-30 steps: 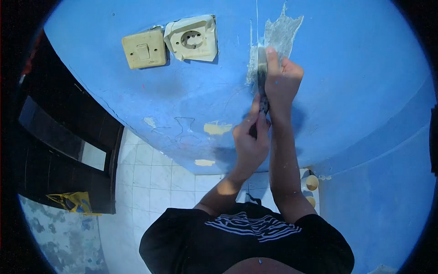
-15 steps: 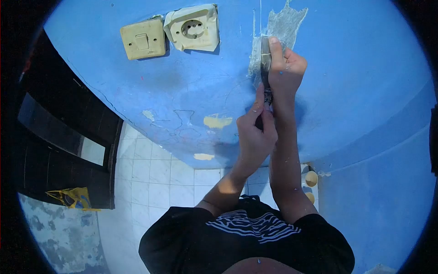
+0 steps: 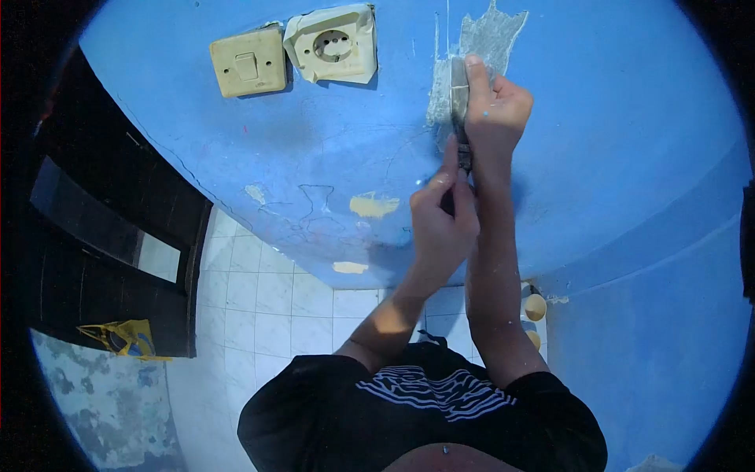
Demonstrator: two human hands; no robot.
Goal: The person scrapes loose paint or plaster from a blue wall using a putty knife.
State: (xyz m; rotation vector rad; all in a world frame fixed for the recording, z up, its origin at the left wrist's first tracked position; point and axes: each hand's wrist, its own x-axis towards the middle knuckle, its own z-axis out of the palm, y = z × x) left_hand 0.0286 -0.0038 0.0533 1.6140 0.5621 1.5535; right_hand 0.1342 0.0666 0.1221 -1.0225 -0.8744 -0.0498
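Note:
A putty knife (image 3: pixel 459 102) with a flat metal blade lies along the blue wall (image 3: pixel 330 130), its blade pointing up. Low down, my left hand (image 3: pixel 444 220) is closed around its dark handle, index finger stretched up toward the blade. Higher up, my right hand (image 3: pixel 499 114) has its fingers curled and its thumb pressed along the blade's right edge near the tip. Around the blade, the paint is gone from a rough grey patch (image 3: pixel 491 39) with ragged edges. A thin line runs up the wall above the tip.
To the upper left are a light switch (image 3: pixel 246 67) and a wall socket (image 3: pixel 333 47) with torn covering around it. Dark wooden furniture (image 3: pixel 102 228) stands at left, a yellow bag (image 3: pixel 130 338) at its foot. White tiles (image 3: pixel 271 299) cover the floor. Round tan objects (image 3: pixel 535 307) sit by the wall corner.
The blade and both hands have shifted very slightly; my right hand sits a little higher and to the right. The grip on the putty knife looks the same.

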